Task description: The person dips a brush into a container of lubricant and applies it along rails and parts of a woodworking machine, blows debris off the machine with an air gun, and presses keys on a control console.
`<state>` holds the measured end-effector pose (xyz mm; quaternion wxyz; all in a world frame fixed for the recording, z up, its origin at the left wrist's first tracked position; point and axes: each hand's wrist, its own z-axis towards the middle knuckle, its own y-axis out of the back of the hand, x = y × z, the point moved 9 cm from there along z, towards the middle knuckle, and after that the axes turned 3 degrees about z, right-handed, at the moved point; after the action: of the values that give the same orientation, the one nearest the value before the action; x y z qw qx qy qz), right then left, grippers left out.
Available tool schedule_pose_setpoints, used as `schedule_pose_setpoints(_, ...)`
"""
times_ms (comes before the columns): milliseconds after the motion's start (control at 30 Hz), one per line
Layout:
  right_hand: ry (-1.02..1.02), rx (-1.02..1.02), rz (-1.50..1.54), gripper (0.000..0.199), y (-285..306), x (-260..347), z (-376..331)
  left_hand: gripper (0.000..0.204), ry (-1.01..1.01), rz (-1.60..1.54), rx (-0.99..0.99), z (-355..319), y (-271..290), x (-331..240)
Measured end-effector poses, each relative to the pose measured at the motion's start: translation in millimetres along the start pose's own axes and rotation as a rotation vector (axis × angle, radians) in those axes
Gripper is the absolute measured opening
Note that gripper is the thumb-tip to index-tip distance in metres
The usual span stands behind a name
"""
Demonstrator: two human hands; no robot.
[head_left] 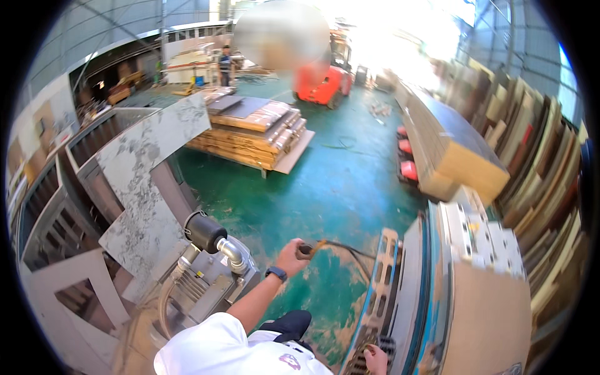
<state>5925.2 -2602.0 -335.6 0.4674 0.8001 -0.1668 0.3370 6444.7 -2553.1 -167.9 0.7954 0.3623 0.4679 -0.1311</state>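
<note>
My left hand (294, 257), with a dark watch on its wrist, reaches out over the green floor. Its fingers are closed around the end of a dark hose (340, 244), which has a yellowish-brown section beside the hand. The hose runs right towards a pale slotted rail (379, 281) along the machine's side. Low in the view, my right hand (375, 360) is at the near end of that rail, close to dark ribbed parts. Its fingers look curled; what they hold, if anything, is too small to make out.
A pump-like machine with a black cylinder (205, 232) stands left, beside cut marble-patterned panels (147, 162). Stacked boards (250, 134) lie ahead. A red forklift (320, 84) and a person (225, 65) are farther back. Long board stacks (459, 165) and leaning strips (537, 150) line the right.
</note>
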Motion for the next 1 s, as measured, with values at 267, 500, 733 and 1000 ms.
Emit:
schedule_pose_setpoints(267,0.538,-0.26,-0.021,0.032,84.6,236.7,162.1,0.054,-0.138,-0.024,0.062,79.1,-57.6,-9.5)
schedule_pose_setpoints(500,1.051,-0.437,-0.285,0.031,82.1,463.4,212.8,0.047,-0.22,0.055,0.37,145.7,-144.3,16.5)
schedule_pose_setpoints(733,0.779,-0.43,-0.605,0.031,55.7,412.1,289.0,0.013,-0.406,0.011,0.584,185.3,-227.6,-2.7)
schedule_pose_setpoints(1000,0.496,-0.481,-0.661,0.013,47.8,291.7,306.9,0.058,-0.634,0.1,0.833,161.6,-344.5,-0.8)
